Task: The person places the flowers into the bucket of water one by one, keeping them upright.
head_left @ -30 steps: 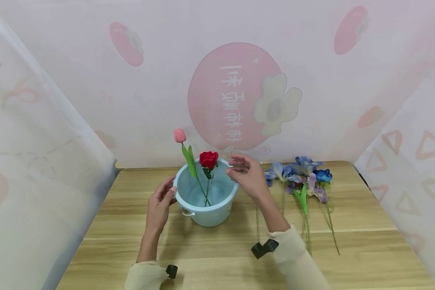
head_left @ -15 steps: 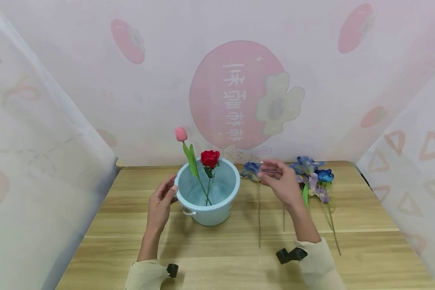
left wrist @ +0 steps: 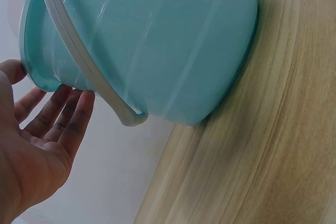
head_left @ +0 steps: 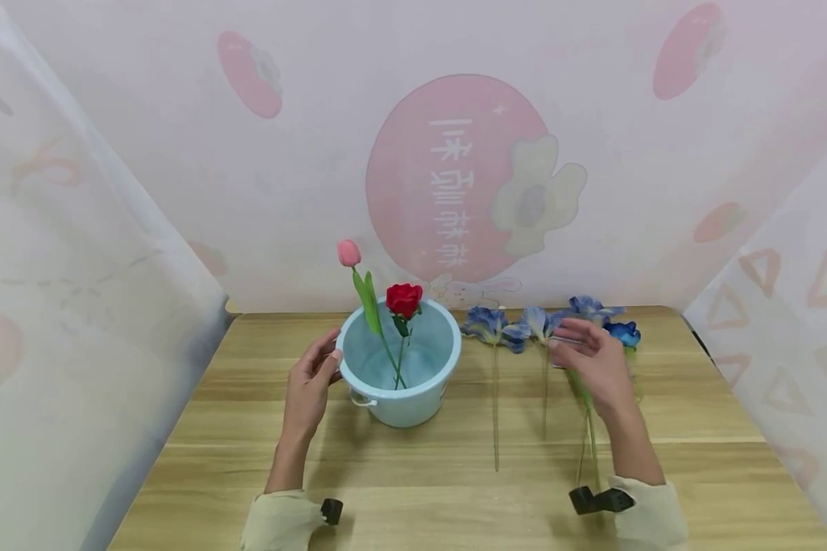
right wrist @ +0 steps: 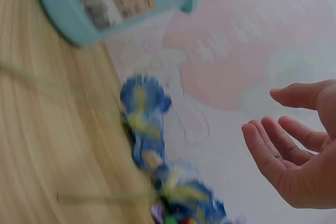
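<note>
A light blue bucket stands on the table with a pink tulip and a red rose leaning in it. My left hand holds its rim at the left side, thumb at the rim's edge and fingertips just beneath the lip; the left wrist view shows this beside the pale bucket handle. To the right, my right hand hovers over the loose flowers. Its fingers are loosely bent with nothing between them. Near it lie a blue iris, another blue iris and a blue rose.
More flowers lie partly hidden behind my right hand, including one with a green stem. The wooden table ends at a patterned white backdrop behind and at both sides.
My right hand has moved right from the bucket's rim, passing over the irises to the flowers farther right. My left hand stays at the bucket's rim.
</note>
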`<state>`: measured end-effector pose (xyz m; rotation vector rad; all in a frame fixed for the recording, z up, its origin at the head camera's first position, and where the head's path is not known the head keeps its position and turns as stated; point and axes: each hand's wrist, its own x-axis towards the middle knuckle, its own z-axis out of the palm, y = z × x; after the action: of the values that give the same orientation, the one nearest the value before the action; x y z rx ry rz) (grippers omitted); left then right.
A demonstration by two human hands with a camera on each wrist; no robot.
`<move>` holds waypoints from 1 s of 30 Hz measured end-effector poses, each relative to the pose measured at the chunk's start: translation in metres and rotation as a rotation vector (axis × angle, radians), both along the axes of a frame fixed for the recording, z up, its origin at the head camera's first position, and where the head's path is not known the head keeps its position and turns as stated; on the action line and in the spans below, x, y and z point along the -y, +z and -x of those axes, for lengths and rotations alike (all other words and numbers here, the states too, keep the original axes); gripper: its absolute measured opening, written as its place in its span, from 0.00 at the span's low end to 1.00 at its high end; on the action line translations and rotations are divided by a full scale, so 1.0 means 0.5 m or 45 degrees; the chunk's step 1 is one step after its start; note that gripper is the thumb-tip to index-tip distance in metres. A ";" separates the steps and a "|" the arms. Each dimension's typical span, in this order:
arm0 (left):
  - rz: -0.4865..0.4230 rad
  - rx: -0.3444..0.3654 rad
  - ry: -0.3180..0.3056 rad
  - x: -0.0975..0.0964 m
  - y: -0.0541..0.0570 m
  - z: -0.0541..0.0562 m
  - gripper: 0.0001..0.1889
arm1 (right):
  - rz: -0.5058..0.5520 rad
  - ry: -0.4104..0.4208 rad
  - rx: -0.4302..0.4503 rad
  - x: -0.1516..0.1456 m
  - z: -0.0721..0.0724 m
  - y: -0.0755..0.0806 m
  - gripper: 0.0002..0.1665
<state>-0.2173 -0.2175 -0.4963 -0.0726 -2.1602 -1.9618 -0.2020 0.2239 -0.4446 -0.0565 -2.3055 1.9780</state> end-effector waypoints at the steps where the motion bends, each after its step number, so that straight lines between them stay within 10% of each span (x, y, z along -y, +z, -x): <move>1: 0.002 0.000 0.000 0.000 0.000 0.001 0.24 | -0.003 -0.010 -0.005 -0.012 -0.003 -0.004 0.35; 19: 0.010 -0.018 0.003 -0.002 -0.003 0.003 0.24 | -0.180 -0.172 0.038 -0.176 -0.030 -0.068 0.39; 30: 0.017 -0.017 0.005 0.001 -0.010 0.002 0.23 | -0.189 -0.065 0.198 -0.184 -0.039 -0.117 0.40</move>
<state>-0.2181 -0.2180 -0.5012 -0.0832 -2.1629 -1.9395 -0.1822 0.3159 -0.5030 -0.2628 -2.5119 1.8328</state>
